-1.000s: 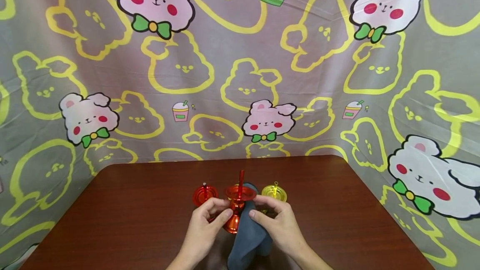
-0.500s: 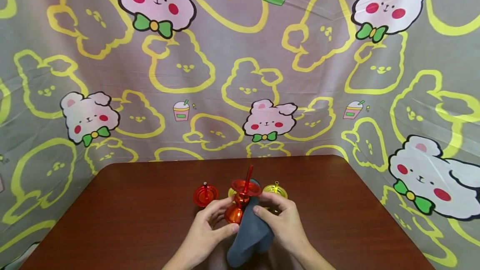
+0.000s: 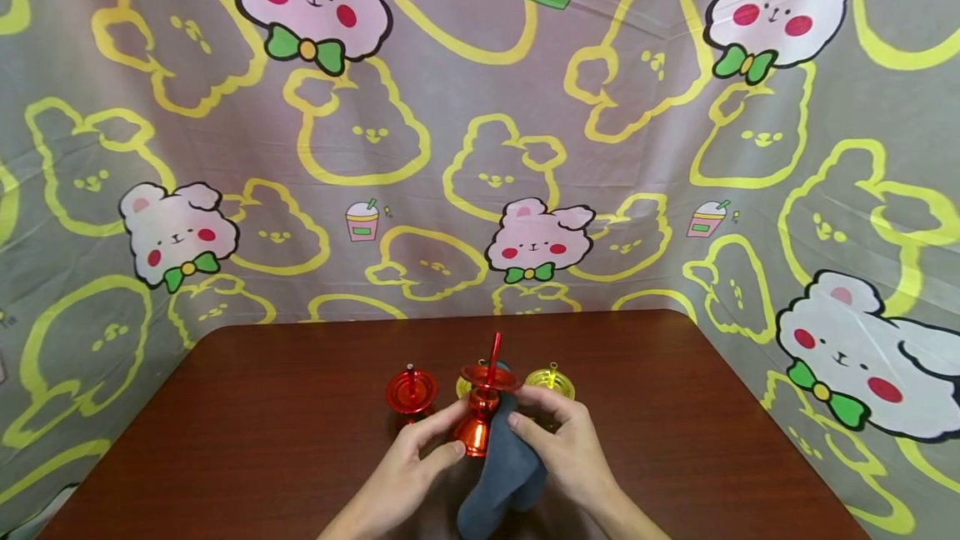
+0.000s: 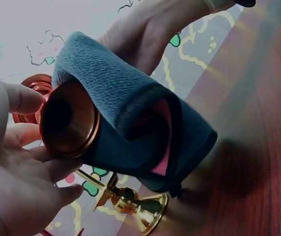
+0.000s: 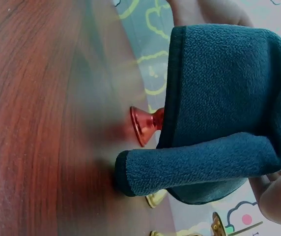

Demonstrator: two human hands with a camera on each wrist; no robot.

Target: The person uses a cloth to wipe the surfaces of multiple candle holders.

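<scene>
Evidently the piece being worked on is a red metallic candlestick (image 3: 476,433), held nearly upright above the worktop (image 3: 255,423), its dish and slim central rod on top; the left wrist view looks into its hollow base. The left hand (image 3: 408,461) has its thumb and fingers bent round the flared base. A blue-grey cloth (image 3: 501,477) lies against the other side of the stem, its lower part hanging loose. The right hand (image 3: 566,440) pinches that cloth, thumb in front; how its remaining fingers lie behind is hidden. The step in hand looks like wiping the candlestick around the stem and the underside of the dish. The next move, I judge, calls for a steady left hold while the cloth works round the stem, or for turning the base to bring another side to it. Beyond the hands stand a second red candlestick (image 3: 401,395) to the left, a gold candlestick (image 3: 560,391) to the right, and another gold one (image 3: 464,388) mostly hidden behind the held piece. A cartoon-printed curtain (image 3: 420,198) backs the worktop.
</scene>
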